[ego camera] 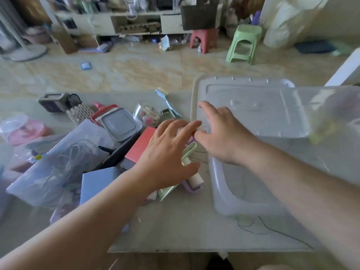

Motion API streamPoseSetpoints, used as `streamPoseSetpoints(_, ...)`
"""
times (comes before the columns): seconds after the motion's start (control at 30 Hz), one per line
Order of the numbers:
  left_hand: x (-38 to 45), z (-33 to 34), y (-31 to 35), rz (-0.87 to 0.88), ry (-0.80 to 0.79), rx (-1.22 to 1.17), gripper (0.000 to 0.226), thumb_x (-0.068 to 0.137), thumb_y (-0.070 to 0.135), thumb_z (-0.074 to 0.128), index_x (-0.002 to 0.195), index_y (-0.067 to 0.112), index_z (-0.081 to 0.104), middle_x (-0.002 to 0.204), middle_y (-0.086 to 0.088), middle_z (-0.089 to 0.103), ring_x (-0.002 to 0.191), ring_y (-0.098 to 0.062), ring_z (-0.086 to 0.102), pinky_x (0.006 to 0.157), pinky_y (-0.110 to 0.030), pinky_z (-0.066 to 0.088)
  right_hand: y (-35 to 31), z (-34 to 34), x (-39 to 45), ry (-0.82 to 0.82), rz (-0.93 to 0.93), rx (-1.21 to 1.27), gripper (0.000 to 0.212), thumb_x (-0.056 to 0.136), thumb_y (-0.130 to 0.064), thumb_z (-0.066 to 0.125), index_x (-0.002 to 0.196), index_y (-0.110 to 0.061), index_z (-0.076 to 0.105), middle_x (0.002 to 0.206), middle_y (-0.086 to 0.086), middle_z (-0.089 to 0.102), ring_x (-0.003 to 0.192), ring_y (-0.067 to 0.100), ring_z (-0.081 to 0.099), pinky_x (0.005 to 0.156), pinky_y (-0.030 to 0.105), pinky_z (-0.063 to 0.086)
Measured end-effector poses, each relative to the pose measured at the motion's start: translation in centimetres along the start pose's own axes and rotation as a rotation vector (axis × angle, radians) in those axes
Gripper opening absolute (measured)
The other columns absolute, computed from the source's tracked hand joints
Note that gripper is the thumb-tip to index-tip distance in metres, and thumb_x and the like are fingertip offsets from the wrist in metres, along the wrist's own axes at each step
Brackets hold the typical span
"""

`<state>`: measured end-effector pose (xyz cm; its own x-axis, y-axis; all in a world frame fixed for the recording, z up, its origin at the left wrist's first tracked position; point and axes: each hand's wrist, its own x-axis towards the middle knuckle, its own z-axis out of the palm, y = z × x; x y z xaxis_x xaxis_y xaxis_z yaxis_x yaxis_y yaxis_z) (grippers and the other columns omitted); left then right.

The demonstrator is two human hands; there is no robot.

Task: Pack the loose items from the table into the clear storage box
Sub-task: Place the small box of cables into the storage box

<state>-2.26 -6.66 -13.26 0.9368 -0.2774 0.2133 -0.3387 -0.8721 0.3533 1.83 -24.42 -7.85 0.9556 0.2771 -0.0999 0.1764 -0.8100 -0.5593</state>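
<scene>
Both bare forearms reach in from the bottom of the frame over the pale grey tabletop (175, 227), and the two hands nearly meet at the centre. Fingers of the left hand (165, 152) are spread and straight, hovering over a white lint roller with a lilac handle (192, 180) and a pale green plastic piece (188, 152); it holds nothing that I can see. Just right of it, the right hand (222, 133) is likewise spread and loose, its fingertips at the near left corner of the clear plastic lid (253, 106), though motion blur hides whether they touch it. Below that lid, in the right half of the frame, sits the clear storage box (229, 195), its rim under the right wrist. Left of the hands lies the heap of loose items: a red flat box (142, 145), a grey lidded container with a red rim (118, 123), a clear round tub of small bits (146, 114), a blue brush (165, 98), a light blue card (97, 182) and a clear bag of white cables (58, 162). Beyond the table, at upper right, stand a green plastic stool (244, 43) and a red stool (202, 38).
</scene>
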Motion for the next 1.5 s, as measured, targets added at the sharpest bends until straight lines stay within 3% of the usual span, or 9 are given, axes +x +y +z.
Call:
streamPoseSetpoints(0.13, -4.6, -1.8, 4.7, -0.021, 0.012, -0.05, 0.113, 0.077, 0.041, 0.073, 0.158, 0.052, -0.005, 0.164, 0.001, 0.021, 0.15, -0.028, 0.02, 0.12, -0.045, 0.024, 0.3, -3.5, -6.8, 0.033, -0.067, -0.174, 0.075, 0.094, -0.072, 0.049, 0.159, -0.045, 0.023, 0.142, 0.002, 0.06, 0.128, 0.026, 0.057, 0.104, 0.042, 0.047)
streamPoseSetpoints(0.27, -9.0, -3.9, 10.6, 0.262, -0.054, 0.181, 0.075, 0.083, 0.042, 0.067, 0.153, 0.044, 0.04, 0.166, 0.004, 0.023, 0.153, -0.028, 0.015, 0.122, -0.049, 0.025, 2.8, -7.4, -18.9, -0.027, -0.074, -0.391, 0.058, 0.093, -0.075, 0.039, 0.131, -0.039, 0.065, 0.127, -0.007, 0.068, 0.112, 0.018, 0.062, 0.093, 0.039, 0.052)
streamPoseSetpoints(0.47, -9.0, -4.6, 13.0, 0.236, -0.115, 0.312, 0.054, 0.098, 0.062, 0.049, 0.144, 0.035, 0.051, 0.145, 0.006, 0.057, 0.144, -0.02, 0.034, 0.119, -0.036, 0.025, 10.3, -9.6, -24.7, 0.076, 0.069, -0.546, 0.051, 0.102, -0.057, 0.047, 0.152, -0.048, 0.042, 0.158, -0.011, 0.046, 0.139, 0.019, 0.049, 0.108, 0.038, 0.045)
streamPoseSetpoints(0.7, -9.0, -5.6, 8.3, 0.185, -0.055, 0.295, 0.05, 0.085, 0.077, 0.053, 0.111, 0.04, 0.074, 0.109, 0.012, 0.068, 0.12, -0.013, 0.05, 0.104, -0.033, 0.039, 10.8, -6.5, -23.4, 0.21, 0.035, -0.404, 0.026, 0.106, -0.038, 0.055, 0.128, -0.038, 0.067, 0.129, -0.011, 0.071, 0.118, 0.021, 0.064, 0.096, 0.042, 0.052)
streamPoseSetpoints(0.93, -10.2, -6.6, 5.3, 0.186, 0.089, 0.162, 0.047, 0.089, 0.066, 0.052, 0.125, 0.04, 0.066, 0.129, 0.011, 0.062, 0.125, -0.018, 0.053, 0.107, -0.039, 0.044, 8.0, -4.6, -22.1, 0.3, -0.107, -0.404, 0.053, 0.097, -0.025, 0.064, 0.149, -0.029, 0.055, 0.15, -0.003, 0.054, 0.139, 0.022, 0.047, 0.113, 0.044, 0.042)
streamPoseSetpoints(1.03, -12.4, -8.7, -0.5, 0.089, 0.206, 0.098, 0.035, 0.089, 0.046, 0.062, 0.122, 0.035, 0.067, 0.125, 0.008, 0.063, 0.115, -0.023, 0.059, 0.099, -0.042, 0.05, 3.0, -1.9, -19.6, 0.479, -0.371, -0.338, 0.045, 0.083, -0.009, 0.075, 0.127, -0.016, 0.072, 0.125, 0.005, 0.066, 0.115, 0.034, 0.057, 0.097, 0.047, 0.052)
streamPoseSetpoints(1.13, -16.1, -10.9, -8.2, -0.151, 0.232, 0.151, 0.037, 0.086, 0.037, 0.071, 0.122, 0.033, 0.068, 0.127, 0.004, 0.063, 0.114, -0.025, 0.06, 0.095, -0.043, 0.051, -4.1, 2.1, -16.7, 0.431, -0.56, -0.232, 0.041, 0.08, -0.01, 0.073, 0.12, -0.017, 0.074, 0.115, 0.004, 0.065, 0.101, 0.031, 0.058, 0.09, 0.04, 0.052)
streamPoseSetpoints(1.37, -25.0, -13.5, -20.7, -0.662, 0.111, 0.283, 0.05, 0.08, 0.051, 0.075, 0.128, 0.048, 0.062, 0.14, -0.001, 0.056, 0.126, -0.031, 0.052, 0.106, -0.05, 0.046, -12.6, 14.4, -10.1, -0.043, -0.514, -0.202, 0.055, 0.092, -0.039, 0.06, 0.146, -0.031, 0.052, 0.143, -0.003, 0.042, 0.128, 0.024, 0.042, 0.105, 0.041, 0.045)
streamPoseSetpoints(1.5, -26.1, -13.7, -24.0, -0.805, 0.053, 0.234, 0.064, 0.078, 0.065, 0.071, 0.137, 0.052, 0.049, 0.148, -0.006, 0.051, 0.134, -0.034, 0.046, 0.112, -0.049, 0.038, -15.6, 18.2, -6.0, -0.101, -0.472, -0.213, 0.058, 0.091, -0.047, 0.059, 0.147, -0.036, 0.05, 0.148, -0.003, 0.037, 0.134, 0.026, 0.038, 0.11, 0.042, 0.043)
